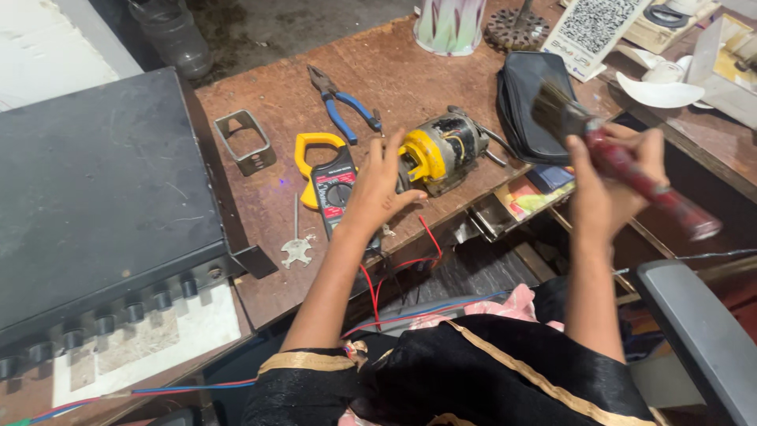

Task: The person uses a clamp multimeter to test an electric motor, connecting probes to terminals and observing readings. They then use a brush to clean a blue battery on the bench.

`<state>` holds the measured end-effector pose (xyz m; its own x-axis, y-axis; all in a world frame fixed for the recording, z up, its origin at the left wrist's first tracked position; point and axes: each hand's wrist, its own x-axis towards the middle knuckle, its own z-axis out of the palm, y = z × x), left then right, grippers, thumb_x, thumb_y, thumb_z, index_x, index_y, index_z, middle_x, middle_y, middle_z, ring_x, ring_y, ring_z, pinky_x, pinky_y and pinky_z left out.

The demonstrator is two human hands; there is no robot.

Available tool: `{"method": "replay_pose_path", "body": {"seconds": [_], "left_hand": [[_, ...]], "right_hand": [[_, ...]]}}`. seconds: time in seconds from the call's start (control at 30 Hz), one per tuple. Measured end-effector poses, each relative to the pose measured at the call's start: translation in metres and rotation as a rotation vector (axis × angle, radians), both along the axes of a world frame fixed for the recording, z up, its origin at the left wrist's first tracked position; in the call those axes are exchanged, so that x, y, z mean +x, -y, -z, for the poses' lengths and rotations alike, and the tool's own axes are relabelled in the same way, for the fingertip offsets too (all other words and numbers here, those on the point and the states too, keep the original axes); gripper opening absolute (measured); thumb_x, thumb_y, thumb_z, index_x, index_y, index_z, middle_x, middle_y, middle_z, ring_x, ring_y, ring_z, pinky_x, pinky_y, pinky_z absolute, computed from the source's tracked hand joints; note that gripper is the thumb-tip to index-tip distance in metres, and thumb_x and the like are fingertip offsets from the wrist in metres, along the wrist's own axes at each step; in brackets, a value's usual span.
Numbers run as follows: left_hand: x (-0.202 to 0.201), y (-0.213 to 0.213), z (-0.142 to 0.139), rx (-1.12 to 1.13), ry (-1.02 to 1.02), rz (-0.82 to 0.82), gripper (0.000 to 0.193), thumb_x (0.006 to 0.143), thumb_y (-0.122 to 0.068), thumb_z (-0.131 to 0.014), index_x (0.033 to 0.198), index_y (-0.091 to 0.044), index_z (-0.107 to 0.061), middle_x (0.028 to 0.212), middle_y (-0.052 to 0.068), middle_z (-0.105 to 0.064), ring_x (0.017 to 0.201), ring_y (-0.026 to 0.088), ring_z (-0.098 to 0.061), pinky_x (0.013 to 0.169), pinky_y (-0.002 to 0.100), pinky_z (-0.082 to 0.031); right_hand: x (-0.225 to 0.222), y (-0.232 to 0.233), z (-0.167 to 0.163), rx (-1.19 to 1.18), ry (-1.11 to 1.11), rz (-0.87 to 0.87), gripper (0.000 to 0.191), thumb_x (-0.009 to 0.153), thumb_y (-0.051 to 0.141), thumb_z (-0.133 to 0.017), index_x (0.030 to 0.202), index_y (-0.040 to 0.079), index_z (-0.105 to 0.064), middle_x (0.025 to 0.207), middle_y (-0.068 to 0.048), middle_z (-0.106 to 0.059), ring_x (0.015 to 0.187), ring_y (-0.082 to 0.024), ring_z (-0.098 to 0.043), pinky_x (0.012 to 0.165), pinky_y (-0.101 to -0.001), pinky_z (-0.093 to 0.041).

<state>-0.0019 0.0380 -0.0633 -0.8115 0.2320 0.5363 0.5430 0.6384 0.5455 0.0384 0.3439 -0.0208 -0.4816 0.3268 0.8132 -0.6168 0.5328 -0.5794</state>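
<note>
The motor [440, 152] lies on its side near the front edge of the bench [268, 95], just right of the clamp meter [331, 180]. The left hand [379, 185] rests open against its yellow end, fingers spread; pressing firmly there would keep it from rolling. The right hand [611, 185] is raised well right of it, fingers wrapped round a red-handled brush [619, 162], bristles up; light, short strokes look best.

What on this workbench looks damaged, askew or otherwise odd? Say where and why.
The small electric motor beside the left hand lies bare near the bench edge, windings exposed. Red wires trail loose over the edge below it. Nothing looks spilled.
</note>
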Motion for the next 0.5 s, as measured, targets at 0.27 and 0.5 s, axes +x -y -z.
{"method": "replay_pose_path", "body": {"seconds": [0.27, 0.5], "left_hand": [[-0.005, -0.001, 0.008, 0.022, 0.081, -0.046, 0.119, 0.062, -0.023, -0.095, 0.156, -0.005, -0.024, 0.131, 0.028, -0.056, 0.120, 0.049, -0.056, 0.098, 0.050, -0.048], [-0.008, -0.003, 0.007, 0.056, 0.089, -0.040, 0.115, 0.064, -0.020, -0.094, 0.155, -0.005, -0.025, 0.134, 0.031, -0.056, 0.121, 0.050, -0.056, 0.099, 0.050, -0.049]], "right_hand": [[0.028, 0.086, 0.010, 0.454, 0.255, -0.039, 0.013, 0.089, 0.008, -0.081, 0.094, 0.003, -0.070, 0.081, -0.013, -0.069, 0.066, -0.022, -0.065, 0.066, -0.0324, -0.052], [0.051, 0.063, 0.024, 0.590, 0.239, -0.180, 0.033, 0.083, 0.005, -0.075, 0.116, 0.007, -0.074, 0.092, -0.015, -0.073, 0.080, -0.028, -0.073, 0.069, -0.0335, -0.056]]}}
